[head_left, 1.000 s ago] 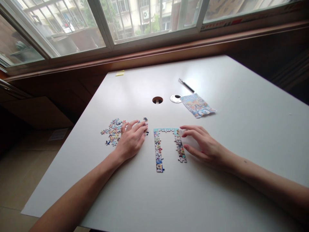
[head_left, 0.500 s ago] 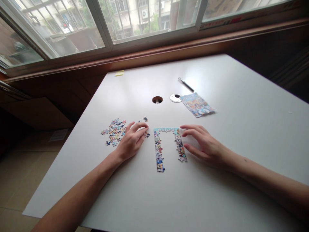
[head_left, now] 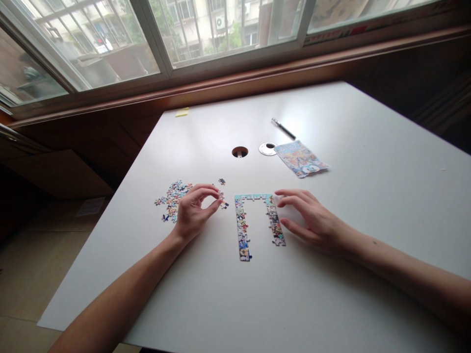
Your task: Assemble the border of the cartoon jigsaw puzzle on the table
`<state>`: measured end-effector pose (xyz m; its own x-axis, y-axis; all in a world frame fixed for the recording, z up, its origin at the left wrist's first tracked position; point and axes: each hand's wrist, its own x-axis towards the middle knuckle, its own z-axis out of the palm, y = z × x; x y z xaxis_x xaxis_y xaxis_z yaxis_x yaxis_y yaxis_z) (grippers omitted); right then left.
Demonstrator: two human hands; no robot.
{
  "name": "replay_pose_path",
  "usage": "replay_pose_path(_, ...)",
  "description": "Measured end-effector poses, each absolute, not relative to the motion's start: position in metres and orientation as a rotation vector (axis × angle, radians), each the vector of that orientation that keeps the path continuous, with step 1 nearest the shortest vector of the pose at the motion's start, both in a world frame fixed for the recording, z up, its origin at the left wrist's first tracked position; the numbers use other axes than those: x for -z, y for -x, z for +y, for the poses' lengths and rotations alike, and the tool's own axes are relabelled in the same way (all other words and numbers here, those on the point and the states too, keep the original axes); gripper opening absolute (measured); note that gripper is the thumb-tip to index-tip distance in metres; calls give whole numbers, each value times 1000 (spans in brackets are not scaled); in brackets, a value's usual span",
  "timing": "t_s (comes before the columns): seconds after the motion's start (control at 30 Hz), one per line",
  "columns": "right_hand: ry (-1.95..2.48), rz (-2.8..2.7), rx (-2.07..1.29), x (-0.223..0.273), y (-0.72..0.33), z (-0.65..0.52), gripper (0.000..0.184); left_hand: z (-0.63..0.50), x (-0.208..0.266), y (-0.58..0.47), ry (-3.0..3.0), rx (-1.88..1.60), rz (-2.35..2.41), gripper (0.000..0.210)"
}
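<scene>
My left hand is between the loose pile and the puzzle frame. Its thumb and forefinger curve into a ring, and a small jigsaw puzzle piece shows at their tips. The other fingers are bent behind. Beside the fingertips lie a dark piece and another piece. The joined puzzle border has a top and two sides, the left side reaching lower than the right. My right hand rests at the border's right side, fingers apart, its fingertips close to the upper right edge.
A heap of loose puzzle pieces, partly covered by my left hand, lies at the left. Farther back are a picture sheet, a pen, a round cover and a cable hole. A yellow note sits at the table's far edge.
My left hand has drawn back slightly to the left, and its flatter fingers have curled into a thumb-and-forefinger ring. My right hand and the puzzle border look unchanged.
</scene>
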<state>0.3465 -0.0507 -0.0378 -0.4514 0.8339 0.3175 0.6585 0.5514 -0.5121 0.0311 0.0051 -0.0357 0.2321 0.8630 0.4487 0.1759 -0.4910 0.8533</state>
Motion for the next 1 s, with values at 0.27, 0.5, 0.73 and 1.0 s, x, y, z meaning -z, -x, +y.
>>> replay_pose_path(0.27, 1187, -2267, -412, 41, -349, -49, 26, 8, 42, -32, -1693, -1307, 927, 36)
replay_pose_path(0.5, 1195, -2261, -441, 35, -346, -52, 25, 2, 38, -31, -1949, -1232, 984, 15)
replay_pose_path(0.73, 1197, -2266, -436, 36, -347, -52, 24, 2, 37, -32, -1972, -1300, 1085, 23)
replay_pose_path(1.0, 1200, -2268, -432, 40, -349, -50, 26, 7, 29, -19, -2423, -891, 1560, 9)
